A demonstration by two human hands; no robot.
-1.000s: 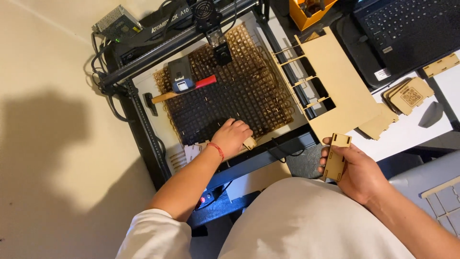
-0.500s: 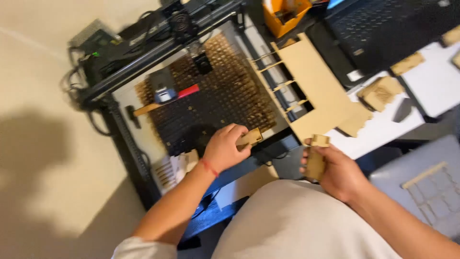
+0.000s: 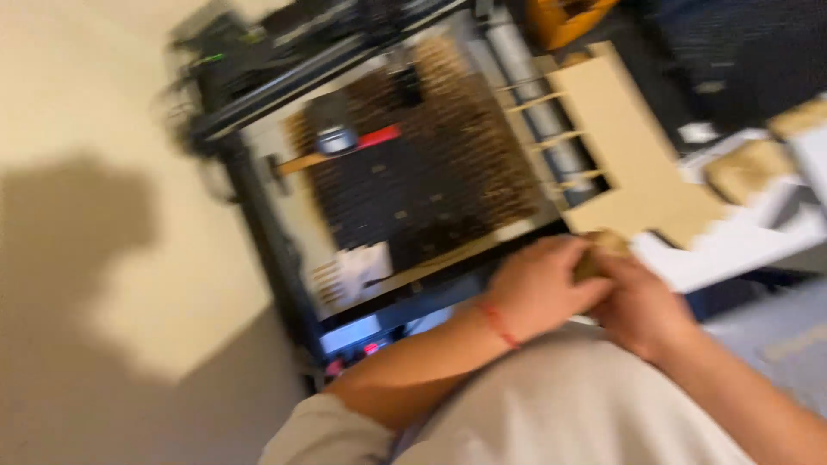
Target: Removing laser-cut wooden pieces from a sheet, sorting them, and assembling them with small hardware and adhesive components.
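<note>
The view is blurred by motion. My left hand [image 3: 543,288], with a red band at the wrist, and my right hand [image 3: 642,306] meet in front of my body, both closed around small pale wooden pieces [image 3: 599,254]. Only a corner of the wood shows between the fingers. Behind the hands lies the dark honeycomb bed [image 3: 431,172] of a laser cutter, and a large cut plywood sheet [image 3: 629,159] rests on its right edge.
The cutter's black frame and cables [image 3: 258,60] stand at the back left. A red and silver tool [image 3: 353,138] lies on the bed. An orange bin [image 3: 568,17] and a dark laptop [image 3: 741,52] sit at the back right; more wooden parts [image 3: 754,168] lie on a white surface.
My left hand lifted a small wooden piece off the bed and brought it right to meet my right hand. The camera swung and the picture blurred.
</note>
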